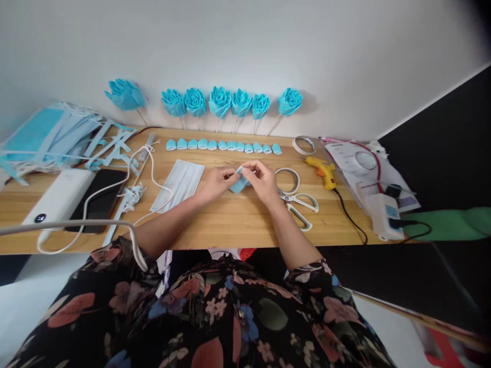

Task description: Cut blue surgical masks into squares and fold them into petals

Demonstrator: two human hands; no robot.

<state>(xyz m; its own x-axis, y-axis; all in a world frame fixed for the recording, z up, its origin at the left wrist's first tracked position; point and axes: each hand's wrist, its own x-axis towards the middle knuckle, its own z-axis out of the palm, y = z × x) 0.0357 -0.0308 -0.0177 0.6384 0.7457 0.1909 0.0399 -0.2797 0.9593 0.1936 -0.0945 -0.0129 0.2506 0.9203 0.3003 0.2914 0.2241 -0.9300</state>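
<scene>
Between my two hands is a small piece of light-blue mask fabric [239, 185], folded and pinched at its upper edge. My left hand [219, 182] closes on its left side with thumb and fingers. From the right, my right hand [263, 181] pinches the same piece near the top. Behind the hands runs a row of several small folded blue petals [221, 145]. A flat face mask [179, 185] lies to the left of my left hand. Scissors [301, 203] rest just right of my right hand, beside a roll of tape [287, 181].
Several blue fabric flowers [220, 102] on sticks lean against the wall. At right are a yellow glue gun [322, 171], another tape roll [304, 145] and a white power adapter [385, 217]. At left are stacked masks [49, 134], a power bank [61, 197], a phone [99, 197] and a white cable.
</scene>
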